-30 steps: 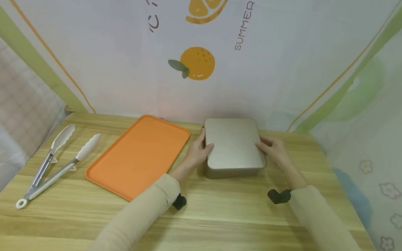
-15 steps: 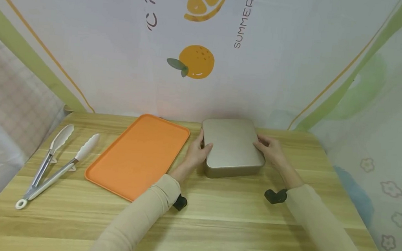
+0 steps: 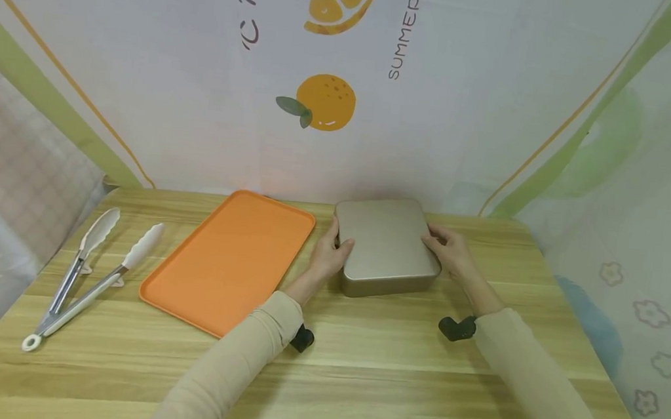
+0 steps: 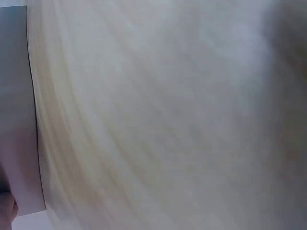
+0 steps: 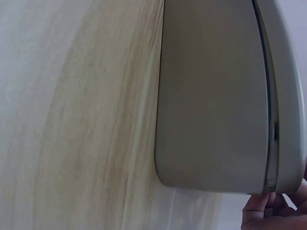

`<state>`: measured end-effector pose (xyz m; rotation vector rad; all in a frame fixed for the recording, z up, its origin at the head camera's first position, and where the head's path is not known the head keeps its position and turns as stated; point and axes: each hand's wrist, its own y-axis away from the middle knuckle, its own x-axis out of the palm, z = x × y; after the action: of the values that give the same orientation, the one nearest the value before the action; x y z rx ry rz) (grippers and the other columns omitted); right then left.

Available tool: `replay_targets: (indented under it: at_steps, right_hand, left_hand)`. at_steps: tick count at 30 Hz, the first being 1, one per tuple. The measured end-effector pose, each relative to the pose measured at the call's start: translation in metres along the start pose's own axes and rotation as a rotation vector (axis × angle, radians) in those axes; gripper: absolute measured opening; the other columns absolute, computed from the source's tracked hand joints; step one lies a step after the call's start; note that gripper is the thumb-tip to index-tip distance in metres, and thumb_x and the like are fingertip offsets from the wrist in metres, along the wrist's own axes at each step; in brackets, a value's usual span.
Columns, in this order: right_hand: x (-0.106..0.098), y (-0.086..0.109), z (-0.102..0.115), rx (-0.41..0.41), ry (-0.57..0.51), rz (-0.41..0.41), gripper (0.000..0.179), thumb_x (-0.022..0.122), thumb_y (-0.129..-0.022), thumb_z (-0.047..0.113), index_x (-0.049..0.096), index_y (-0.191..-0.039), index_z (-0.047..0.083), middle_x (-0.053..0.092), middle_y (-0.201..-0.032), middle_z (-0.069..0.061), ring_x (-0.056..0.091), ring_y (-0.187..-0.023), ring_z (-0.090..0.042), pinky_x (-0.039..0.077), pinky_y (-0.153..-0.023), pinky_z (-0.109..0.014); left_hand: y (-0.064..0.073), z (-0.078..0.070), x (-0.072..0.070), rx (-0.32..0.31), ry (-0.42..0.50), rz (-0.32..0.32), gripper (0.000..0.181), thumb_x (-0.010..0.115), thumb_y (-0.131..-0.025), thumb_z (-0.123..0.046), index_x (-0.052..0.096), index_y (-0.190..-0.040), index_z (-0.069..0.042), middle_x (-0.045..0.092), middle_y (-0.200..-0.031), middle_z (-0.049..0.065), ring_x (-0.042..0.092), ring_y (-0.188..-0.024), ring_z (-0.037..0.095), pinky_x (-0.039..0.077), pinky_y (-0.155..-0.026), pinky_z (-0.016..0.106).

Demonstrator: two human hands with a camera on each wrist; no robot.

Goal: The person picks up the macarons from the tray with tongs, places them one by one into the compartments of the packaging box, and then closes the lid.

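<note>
A square metal box (image 3: 389, 286) with a flat, rounded-corner lid (image 3: 386, 240) stands at the back of the table. In the right wrist view a thin dark gap runs between the lid (image 5: 290, 105) and the box wall (image 5: 211, 96). At the left side, my left hand (image 3: 327, 253) holds the box, its thumb over the lid's edge and its fingers down the side. Across from it, my right hand (image 3: 456, 253) pinches the lid's right edge, and its fingers (image 5: 268, 220) curl just under the lid's far corner in the right wrist view.
An orange tray (image 3: 227, 260) lies left of the box, partly behind the left sleeve. Farther left, metal tongs (image 3: 83, 288) with white tips lie spread. A printed white curtain (image 3: 435, 145) hangs along the table's back edge.
The right hand has shifted slightly left at the lid's edge, and the head view has drifted a little. Both hands keep their hold; tray and tongs have stayed put.
</note>
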<state>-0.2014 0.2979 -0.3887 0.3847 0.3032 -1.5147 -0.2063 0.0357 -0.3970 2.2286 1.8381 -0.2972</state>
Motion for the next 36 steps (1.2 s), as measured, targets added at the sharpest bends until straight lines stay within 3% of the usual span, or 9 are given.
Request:
replay_targets:
  at_steps: [4, 11, 15, 21, 27, 30, 36]
  right_hand:
    - [0.002, 0.0, 0.0, -0.001, -0.009, -0.025, 0.049, 0.05, -0.098, 0.017, 0.036, -0.141, -0.004, 0.045, -0.135, -0.025, 0.048, -0.115, -0.03, 0.047, -0.081, -0.015]
    - [0.005, 0.0, 0.001, -0.002, -0.011, -0.06, 0.048, 0.05, -0.098, 0.016, 0.039, -0.139, -0.005, 0.046, -0.134, -0.024, 0.049, -0.113, -0.028, 0.046, -0.08, -0.015]
    - [0.006, 0.0, 0.0, -0.005, -0.021, -0.076, 0.047, 0.051, -0.098, 0.015, 0.04, -0.139, -0.005, 0.045, -0.136, -0.024, 0.048, -0.117, -0.033, 0.046, -0.081, -0.015]
    - [0.007, 0.004, 0.003, 0.007, -0.04, -0.094, 0.047, 0.051, -0.097, 0.015, 0.04, -0.139, -0.004, 0.044, -0.139, -0.023, 0.047, -0.121, -0.035, 0.047, -0.082, -0.015]
    - [0.009, 0.002, -0.001, -0.018, -0.013, -0.118, 0.046, 0.052, -0.097, 0.017, 0.042, -0.138, -0.003, 0.046, -0.138, -0.021, 0.048, -0.121, -0.034, 0.048, -0.092, -0.03]
    - [0.011, 0.003, -0.002, -0.038, 0.003, -0.134, 0.046, 0.053, -0.097, 0.018, 0.044, -0.137, -0.003, 0.046, -0.138, -0.022, 0.048, -0.122, -0.035, 0.046, -0.095, -0.036]
    - [0.013, 0.005, -0.001, -0.046, 0.003, -0.171, 0.046, 0.053, -0.097, 0.019, 0.045, -0.136, -0.004, 0.047, -0.137, -0.023, 0.049, -0.121, -0.037, 0.044, -0.097, -0.04]
  left_hand:
    - [0.0, -0.001, 0.001, -0.025, -0.064, -0.035, 0.069, 0.052, -0.097, -0.025, 0.013, -0.152, -0.013, 0.043, -0.142, 0.016, 0.059, -0.094, 0.024, 0.051, -0.081, 0.034]
    - [0.0, -0.003, 0.003, -0.04, -0.124, -0.073, 0.067, 0.052, -0.096, -0.027, 0.016, -0.151, -0.013, 0.042, -0.144, 0.013, 0.058, -0.085, 0.023, 0.049, -0.078, 0.035]
    - [-0.001, -0.003, 0.005, -0.042, -0.124, -0.085, 0.067, 0.053, -0.096, -0.026, 0.017, -0.151, -0.013, 0.04, -0.145, 0.012, 0.06, -0.097, 0.026, 0.048, -0.087, 0.039]
    - [-0.001, -0.003, 0.007, -0.052, -0.137, -0.11, 0.066, 0.054, -0.096, -0.028, 0.02, -0.151, -0.015, 0.037, -0.148, 0.01, 0.054, -0.115, 0.028, 0.037, -0.102, 0.044]
    - [-0.002, -0.002, 0.008, -0.05, -0.144, -0.13, 0.067, 0.054, -0.095, -0.029, 0.02, -0.151, -0.015, 0.032, -0.15, 0.007, 0.038, -0.134, 0.027, 0.026, -0.11, 0.046]
    - [-0.002, -0.002, 0.009, -0.044, -0.156, -0.135, 0.067, 0.054, -0.095, -0.029, 0.019, -0.151, -0.015, 0.03, -0.151, 0.005, 0.029, -0.138, 0.024, 0.022, -0.112, 0.046]
    - [-0.002, -0.002, 0.011, -0.037, -0.168, -0.15, 0.067, 0.055, -0.095, -0.03, 0.021, -0.151, -0.013, 0.03, -0.151, 0.006, 0.031, -0.138, 0.026, 0.023, -0.111, 0.046]
